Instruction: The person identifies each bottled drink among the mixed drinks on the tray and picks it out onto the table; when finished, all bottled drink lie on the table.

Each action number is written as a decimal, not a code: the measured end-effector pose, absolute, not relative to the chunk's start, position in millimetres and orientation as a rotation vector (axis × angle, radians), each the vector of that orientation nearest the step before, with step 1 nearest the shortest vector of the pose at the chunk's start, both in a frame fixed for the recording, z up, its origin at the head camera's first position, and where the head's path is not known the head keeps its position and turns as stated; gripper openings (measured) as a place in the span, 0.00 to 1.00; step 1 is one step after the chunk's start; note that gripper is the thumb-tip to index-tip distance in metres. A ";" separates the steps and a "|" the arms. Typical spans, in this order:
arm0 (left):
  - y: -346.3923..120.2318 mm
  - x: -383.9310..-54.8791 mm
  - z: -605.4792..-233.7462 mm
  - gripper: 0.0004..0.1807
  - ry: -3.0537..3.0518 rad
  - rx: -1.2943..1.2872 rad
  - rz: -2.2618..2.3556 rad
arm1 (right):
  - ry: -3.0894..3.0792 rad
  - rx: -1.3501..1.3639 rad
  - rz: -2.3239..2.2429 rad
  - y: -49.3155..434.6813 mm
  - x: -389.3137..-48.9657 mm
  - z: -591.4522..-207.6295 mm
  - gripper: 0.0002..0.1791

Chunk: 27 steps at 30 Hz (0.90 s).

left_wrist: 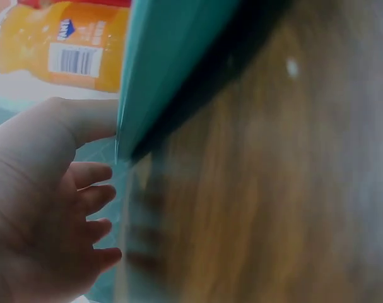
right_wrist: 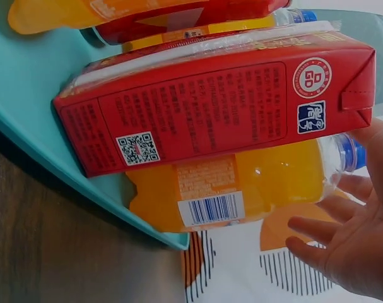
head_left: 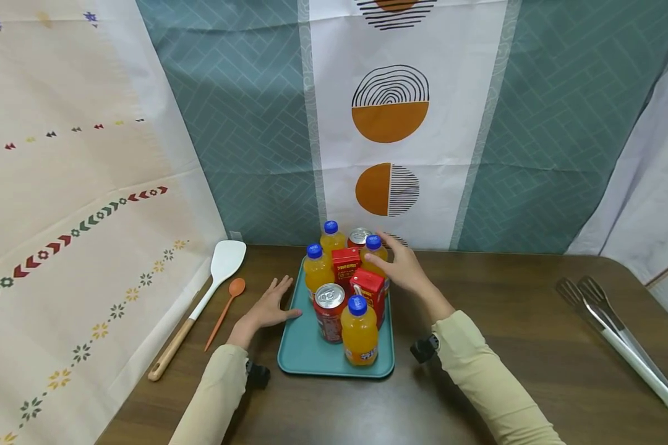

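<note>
A teal tray (head_left: 306, 355) on the table bears orange soda bottles with blue caps, red cans and red drink cartons. My left hand (head_left: 263, 311) is at the tray's left side with fingers spread; its thumb (left_wrist: 93, 118) reaches the rim in the left wrist view. At the back right of the tray, my right hand (head_left: 405, 267) is beside an orange soda bottle (right_wrist: 241, 183), fingers extended past its cap and thumb pointing across its front. A red drink carton (head_left: 370, 289) stands just in front of that bottle. The front holds another bottle (head_left: 360, 334) and a can (head_left: 329, 316).
Left of the tray lie a white spatula (head_left: 227, 262) with a wooden handle and a small orange spoon (head_left: 236, 288). Metal tongs (head_left: 618, 337) lie at the far right of the table (head_left: 506, 321). A patterned cloth (head_left: 256, 123) hangs directly behind.
</note>
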<state>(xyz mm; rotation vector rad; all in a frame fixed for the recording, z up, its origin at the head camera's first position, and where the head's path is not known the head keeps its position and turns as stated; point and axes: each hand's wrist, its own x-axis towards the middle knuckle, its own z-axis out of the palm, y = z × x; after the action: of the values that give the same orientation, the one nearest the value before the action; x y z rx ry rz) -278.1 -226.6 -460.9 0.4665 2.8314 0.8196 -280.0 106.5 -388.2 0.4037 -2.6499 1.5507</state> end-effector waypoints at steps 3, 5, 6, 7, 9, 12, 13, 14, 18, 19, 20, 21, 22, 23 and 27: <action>-228.9 -282.1 -466.6 0.47 2.784 0.437 0.888 | -2.658 0.380 1.555 105.6 -281.6 -388.9 0.39; -230.9 -284.5 -471.7 0.44 2.752 0.416 0.949 | -2.658 0.369 1.554 105.1 -282.2 -389.7 0.38; -231.7 -285.6 -474.2 0.43 2.738 0.407 0.983 | -2.656 0.356 1.559 104.8 -282.2 -390.4 0.38; -232.5 -286.3 -476.3 0.42 2.726 0.405 1.019 | -2.651 0.346 1.568 104.7 -282.7 -391.7 0.38; -233.8 -287.0 -479.4 0.41 2.696 0.392 1.097 | -2.632 0.314 1.637 104.3 -282.6 -393.8 0.38; -234.9 -287.5 -481.4 0.39 2.670 0.367 1.178 | -2.584 0.243 1.793 103.8 -282.2 -396.1 0.36; -235.2 -286.5 -482.6 0.39 2.664 0.360 1.197 | -2.568 0.225 1.836 103.5 -281.7 -397.2 0.36; -235.3 -285.8 -483.6 0.39 2.660 0.358 1.214 | -2.549 0.205 1.876 103.0 -281.0 -397.4 0.35; -235.0 -284.7 -486.1 0.38 2.649 0.387 1.287 | -2.508 0.200 1.889 101.3 -282.2 -397.6 0.33; -234.7 -284.3 -486.0 0.37 2.640 0.389 1.315 | -2.500 0.201 1.888 100.7 -282.6 -397.1 0.32; -234.5 -284.0 -485.8 0.37 2.632 0.390 1.338 | -2.496 0.209 1.879 100.0 -283.4 -397.0 0.32; -234.4 -283.7 -485.6 0.37 2.622 0.384 1.363 | -2.494 0.216 1.872 99.3 -283.8 -397.0 0.32; -234.3 -283.4 -485.2 0.37 2.612 0.378 1.385 | -2.491 0.218 1.868 98.7 -284.2 -397.1 0.31; -234.3 -283.0 -485.0 0.36 2.603 0.374 1.405 | -2.483 0.219 1.864 98.0 -284.7 -397.6 0.31; -233.9 -282.2 -485.9 0.36 2.588 0.393 1.442 | -2.449 0.166 1.872 95.9 -284.0 -399.9 0.29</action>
<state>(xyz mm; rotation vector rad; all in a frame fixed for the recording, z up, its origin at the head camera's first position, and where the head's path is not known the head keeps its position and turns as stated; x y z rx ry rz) -282.2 -233.9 -485.9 0.3932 2.5878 1.4417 -284.0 95.9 -399.9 0.1660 -2.4494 1.8724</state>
